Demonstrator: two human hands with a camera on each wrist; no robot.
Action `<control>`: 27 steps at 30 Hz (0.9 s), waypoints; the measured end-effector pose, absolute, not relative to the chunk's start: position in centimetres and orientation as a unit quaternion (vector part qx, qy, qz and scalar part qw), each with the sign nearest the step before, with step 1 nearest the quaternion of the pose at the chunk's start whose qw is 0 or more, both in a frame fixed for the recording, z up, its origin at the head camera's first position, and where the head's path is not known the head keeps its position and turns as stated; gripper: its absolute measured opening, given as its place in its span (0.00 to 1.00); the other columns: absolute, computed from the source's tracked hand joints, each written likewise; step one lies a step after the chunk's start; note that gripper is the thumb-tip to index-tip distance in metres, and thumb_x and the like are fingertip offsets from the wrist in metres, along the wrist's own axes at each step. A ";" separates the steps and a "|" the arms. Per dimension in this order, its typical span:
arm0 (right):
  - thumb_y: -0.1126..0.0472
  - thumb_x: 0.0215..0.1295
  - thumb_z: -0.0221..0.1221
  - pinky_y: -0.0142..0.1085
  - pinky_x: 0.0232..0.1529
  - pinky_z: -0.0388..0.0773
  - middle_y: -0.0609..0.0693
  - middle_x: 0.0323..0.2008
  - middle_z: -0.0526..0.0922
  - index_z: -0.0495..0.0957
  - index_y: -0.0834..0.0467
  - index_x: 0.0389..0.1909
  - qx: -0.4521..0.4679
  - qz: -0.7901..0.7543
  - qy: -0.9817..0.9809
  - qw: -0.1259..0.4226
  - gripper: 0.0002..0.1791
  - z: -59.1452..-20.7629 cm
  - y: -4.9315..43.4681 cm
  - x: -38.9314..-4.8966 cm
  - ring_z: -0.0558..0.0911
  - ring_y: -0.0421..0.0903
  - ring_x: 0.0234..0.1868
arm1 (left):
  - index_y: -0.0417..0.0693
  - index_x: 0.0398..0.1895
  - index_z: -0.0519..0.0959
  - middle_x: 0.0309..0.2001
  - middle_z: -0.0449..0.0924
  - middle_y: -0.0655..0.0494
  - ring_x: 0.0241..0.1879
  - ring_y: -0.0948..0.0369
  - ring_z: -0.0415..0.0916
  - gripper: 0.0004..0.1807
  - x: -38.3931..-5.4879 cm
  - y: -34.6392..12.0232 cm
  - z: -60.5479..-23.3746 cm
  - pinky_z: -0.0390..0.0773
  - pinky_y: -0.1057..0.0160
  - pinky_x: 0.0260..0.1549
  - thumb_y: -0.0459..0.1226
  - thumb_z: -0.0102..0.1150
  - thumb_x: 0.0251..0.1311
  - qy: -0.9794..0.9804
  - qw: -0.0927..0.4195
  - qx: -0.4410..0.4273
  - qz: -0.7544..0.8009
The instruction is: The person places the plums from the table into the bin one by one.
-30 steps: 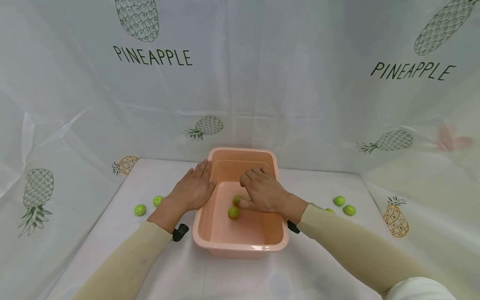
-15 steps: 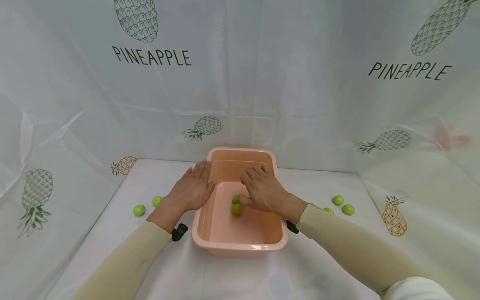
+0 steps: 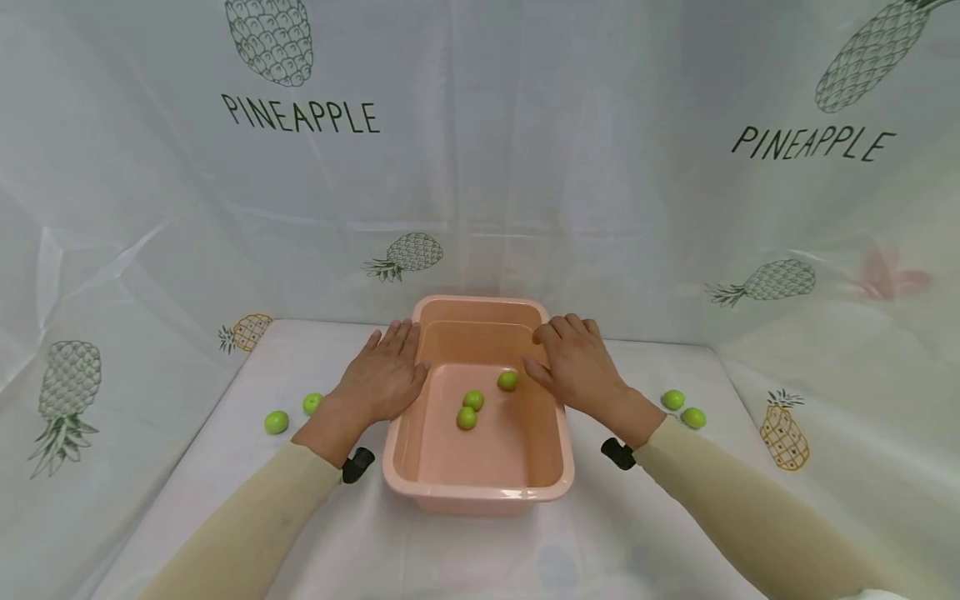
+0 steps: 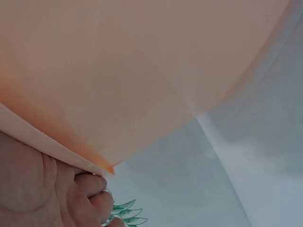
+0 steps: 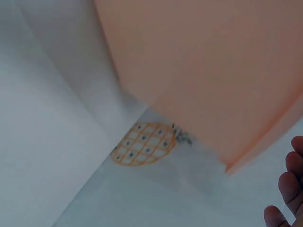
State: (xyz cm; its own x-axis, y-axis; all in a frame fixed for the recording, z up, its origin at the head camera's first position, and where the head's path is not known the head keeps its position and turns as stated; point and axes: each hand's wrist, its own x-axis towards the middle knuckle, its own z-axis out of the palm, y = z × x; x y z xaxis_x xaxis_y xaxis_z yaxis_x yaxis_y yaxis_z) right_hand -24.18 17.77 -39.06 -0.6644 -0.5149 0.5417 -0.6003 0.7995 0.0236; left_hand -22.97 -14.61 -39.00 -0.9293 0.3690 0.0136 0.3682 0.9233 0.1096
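Observation:
A peach-pink plastic basin (image 3: 480, 492) stands in the middle of the table, its wall (image 4: 142, 71) filling much of the left wrist view. Three small round green fruits lie on its floor: two close together (image 3: 467, 417), one (image 3: 507, 381) farther right. My left hand (image 3: 382, 375) rests with straight fingers along the left rim; its palm shows below the rim in the left wrist view. Over the right rim is my right hand (image 3: 581, 367), fingers loosely bent, thumb pointing into the basin, holding nothing. Its fingertips (image 5: 289, 187) appear beside the basin's rim in the right wrist view.
Two green fruits (image 3: 277, 422) lie on the table left of the basin, beside my left forearm. Two more (image 3: 693, 417) lie to the right, near my right sleeve. A pineapple-print sheet (image 3: 487, 167) hangs behind and around the table.
My right hand has moved right, from above the basin's floor to its right rim. A third fruit now shows in the basin. The two others shifted slightly; my left hand stayed.

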 end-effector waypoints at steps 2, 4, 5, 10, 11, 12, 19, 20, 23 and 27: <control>0.48 0.72 0.62 0.52 0.46 0.72 0.55 0.39 0.83 0.81 0.61 0.41 0.280 0.092 -0.919 0.262 0.18 -39.1 19.2 -23.9 0.78 0.57 0.42 | 0.30 0.83 0.49 0.84 0.48 0.34 0.84 0.41 0.45 0.39 -23.0 -14.5 -39.0 0.50 0.39 0.81 0.50 0.37 0.83 0.981 0.005 0.189 0.052; 0.48 0.72 0.63 0.53 0.46 0.71 0.56 0.41 0.83 0.82 0.61 0.43 0.250 0.101 -0.931 0.246 0.18 -39.3 20.7 -23.5 0.78 0.58 0.44 | 0.30 0.83 0.49 0.84 0.48 0.34 0.84 0.41 0.45 0.39 -23.1 -14.5 -39.0 0.50 0.39 0.81 0.50 0.37 0.83 0.980 0.008 0.192 0.049; 0.48 0.72 0.64 0.53 0.47 0.72 0.57 0.41 0.84 0.82 0.62 0.43 0.235 0.103 -0.936 0.240 0.18 -39.5 21.5 -23.4 0.78 0.58 0.45 | 0.30 0.83 0.49 0.84 0.48 0.34 0.84 0.41 0.45 0.39 -23.1 -14.5 -38.9 0.50 0.39 0.81 0.50 0.36 0.83 0.980 0.011 0.193 0.049; 0.51 0.72 0.64 0.57 0.47 0.72 0.58 0.42 0.84 0.82 0.63 0.44 0.188 0.101 -0.950 0.228 0.17 -41.0 25.4 -22.3 0.78 0.60 0.46 | 0.29 0.83 0.47 0.84 0.46 0.33 0.84 0.40 0.43 0.39 -23.2 -14.8 -38.6 0.48 0.38 0.81 0.49 0.36 0.83 0.977 0.029 0.198 0.073; 0.52 0.71 0.64 0.58 0.47 0.72 0.58 0.41 0.84 0.82 0.63 0.44 0.182 0.099 -0.951 0.229 0.16 -41.3 26.2 -22.1 0.78 0.60 0.45 | 0.29 0.83 0.47 0.84 0.45 0.33 0.84 0.40 0.42 0.39 -23.2 -14.9 -38.6 0.48 0.38 0.81 0.49 0.36 0.83 0.976 0.033 0.198 0.081; 0.53 0.71 0.65 0.58 0.46 0.72 0.58 0.41 0.84 0.82 0.63 0.44 0.177 0.099 -0.952 0.228 0.15 -41.7 27.0 -21.8 0.78 0.60 0.45 | 0.30 0.83 0.46 0.84 0.44 0.34 0.84 0.40 0.42 0.39 -23.2 -14.9 -38.6 0.47 0.38 0.82 0.49 0.36 0.83 0.976 0.038 0.198 0.088; 0.55 0.67 0.67 0.57 0.43 0.70 0.58 0.39 0.83 0.81 0.63 0.43 0.147 0.079 -0.959 0.228 0.14 -44.4 32.1 -20.1 0.77 0.61 0.43 | 0.30 0.84 0.46 0.84 0.44 0.34 0.84 0.39 0.41 0.39 -23.1 -15.3 -38.5 0.46 0.37 0.81 0.48 0.37 0.83 0.972 0.042 0.201 0.110; 0.55 0.66 0.67 0.58 0.43 0.71 0.59 0.39 0.83 0.81 0.63 0.43 0.144 0.073 -0.960 0.230 0.15 -44.7 32.8 -19.9 0.77 0.62 0.44 | 0.30 0.84 0.46 0.84 0.44 0.34 0.84 0.39 0.41 0.39 -23.1 -15.3 -38.5 0.46 0.37 0.81 0.48 0.37 0.83 0.972 0.040 0.202 0.109; 0.56 0.64 0.67 0.59 0.42 0.71 0.61 0.40 0.82 0.80 0.64 0.43 0.133 0.053 -0.961 0.235 0.16 -45.6 34.8 -19.5 0.77 0.63 0.45 | 0.30 0.84 0.46 0.84 0.44 0.34 0.84 0.39 0.41 0.39 -23.0 -15.3 -38.6 0.47 0.36 0.81 0.48 0.37 0.83 0.972 0.035 0.205 0.109; 0.57 0.62 0.67 0.62 0.41 0.71 0.64 0.41 0.82 0.79 0.66 0.44 0.111 0.027 -0.966 0.231 0.17 -46.3 37.2 -19.2 0.76 0.65 0.44 | 0.30 0.83 0.46 0.84 0.45 0.33 0.84 0.39 0.42 0.39 -22.9 -15.2 -38.7 0.47 0.37 0.81 0.48 0.37 0.83 0.972 0.030 0.205 0.109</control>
State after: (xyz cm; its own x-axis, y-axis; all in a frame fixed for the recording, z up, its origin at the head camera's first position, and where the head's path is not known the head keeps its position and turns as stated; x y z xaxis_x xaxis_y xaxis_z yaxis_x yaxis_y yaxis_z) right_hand -19.24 37.19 -46.31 -0.8685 -0.2014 0.4529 -0.2267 0.9740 -0.0017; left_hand -22.93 -15.21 -38.68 -0.9142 0.4051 -0.0130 0.3921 0.8921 0.2246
